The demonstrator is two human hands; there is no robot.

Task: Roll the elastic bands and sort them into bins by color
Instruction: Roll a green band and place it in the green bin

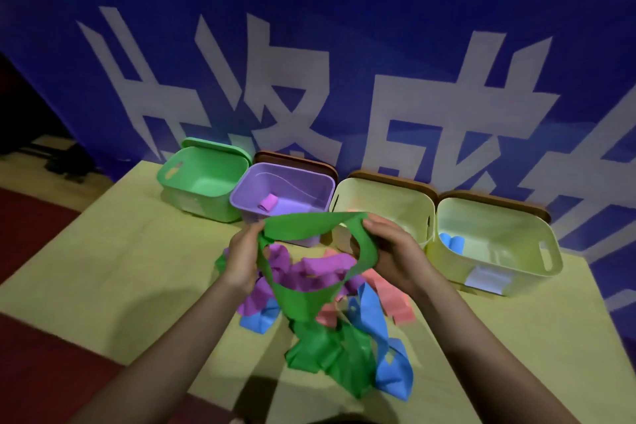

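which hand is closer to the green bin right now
Left. The left hand holds the green band just in front of and right of the green bin; the right hand is farther right, before the cream bins.

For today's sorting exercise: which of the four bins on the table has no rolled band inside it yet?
The green bin at the far left: nothing shows inside it, while the purple bin and both cream bins each show a band.

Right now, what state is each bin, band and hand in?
Left hand: grips green band.
Right hand: grips green band.
Green band: unrolled, lifted, tail trailing on table.
Green bin: open, looks empty.
Purple bin: holds one rolled purple band.
Far-right cream bin: holds rolled blue band.
Band pile: unrolled, tangled.
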